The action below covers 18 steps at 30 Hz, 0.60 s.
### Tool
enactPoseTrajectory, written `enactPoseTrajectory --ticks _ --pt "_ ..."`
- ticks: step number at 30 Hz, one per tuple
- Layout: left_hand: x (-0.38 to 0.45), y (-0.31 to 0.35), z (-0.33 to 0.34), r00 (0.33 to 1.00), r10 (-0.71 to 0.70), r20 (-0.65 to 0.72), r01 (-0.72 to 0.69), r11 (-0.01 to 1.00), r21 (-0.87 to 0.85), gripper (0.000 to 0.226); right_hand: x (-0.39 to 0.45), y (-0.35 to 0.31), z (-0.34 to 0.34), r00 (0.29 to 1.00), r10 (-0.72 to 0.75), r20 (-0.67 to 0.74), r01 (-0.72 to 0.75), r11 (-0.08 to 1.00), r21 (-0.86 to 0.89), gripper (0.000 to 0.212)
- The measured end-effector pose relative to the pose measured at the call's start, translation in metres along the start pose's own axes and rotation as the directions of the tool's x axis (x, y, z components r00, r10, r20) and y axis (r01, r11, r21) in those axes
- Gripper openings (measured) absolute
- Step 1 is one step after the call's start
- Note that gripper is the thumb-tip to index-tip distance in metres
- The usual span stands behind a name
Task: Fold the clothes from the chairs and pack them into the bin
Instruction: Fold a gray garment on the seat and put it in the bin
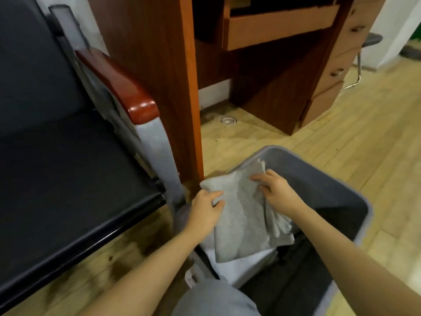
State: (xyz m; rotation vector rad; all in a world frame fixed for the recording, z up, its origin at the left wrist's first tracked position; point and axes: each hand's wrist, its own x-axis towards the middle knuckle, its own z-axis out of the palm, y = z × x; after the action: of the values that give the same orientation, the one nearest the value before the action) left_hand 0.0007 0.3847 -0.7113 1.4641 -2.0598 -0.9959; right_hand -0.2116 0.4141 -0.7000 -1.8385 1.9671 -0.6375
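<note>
Grey folded garment, creased, gripped by both hands' fingers over the grey bin.

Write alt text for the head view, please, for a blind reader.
Both hands, left and right, hold a folded grey garment over a grey bin on a wooden floor. A black chair stands to the left.

The bin stands on the floor at 5 o'clock, its left corner just beside the chair, which fills 9 o'clock. The folded garment lies over the bin's left part, on top of another cloth inside. The left hand is at the garment's 9 o'clock edge, the right hand at its 2 o'clock. The desk stands behind at 12 o'clock
</note>
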Motion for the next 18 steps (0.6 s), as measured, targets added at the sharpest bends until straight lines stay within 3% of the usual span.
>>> enactPoseTrajectory --ticks 4,7,9,11,14,18 --pt "-0.004 -0.024 0.052 0.992 -0.113 0.055 0.117 0.99 -0.077 0.038 -0.001 0.046 0.036 0.991 0.044 0.127 -0.038 0.998 -0.048 0.036" --pt "-0.008 -0.039 0.077 0.976 -0.204 0.075 0.207 0.978 -0.027 0.038 -0.002 0.073 0.064 0.974 0.066 0.215 -0.051 0.996 -0.075 0.034" --pt "-0.009 -0.049 0.09 0.95 -0.284 0.128 0.271 0.956 0.113 0.039 0.003 0.087 0.087 0.962 0.07 0.264 -0.042 0.993 -0.111 0.036" --pt "-0.007 -0.058 0.101 0.894 -0.41 0.178 0.309 0.855 0.417 0.051 0.011 0.097 0.111 0.953 0.069 0.294 -0.011 0.981 -0.195 0.039" --pt "0.005 -0.065 0.117 0.82 -0.479 0.314 0.12 0.679 0.725 0.076 0.02 0.108 0.145 0.916 0.079 0.394 0.047 0.952 -0.301 0.046" --pt "0.034 -0.074 0.133 0.738 -0.449 0.504 -0.136 0.632 0.763 0.074 0.017 0.119 0.179 0.883 0.098 0.458 0.028 0.965 -0.261 0.053"
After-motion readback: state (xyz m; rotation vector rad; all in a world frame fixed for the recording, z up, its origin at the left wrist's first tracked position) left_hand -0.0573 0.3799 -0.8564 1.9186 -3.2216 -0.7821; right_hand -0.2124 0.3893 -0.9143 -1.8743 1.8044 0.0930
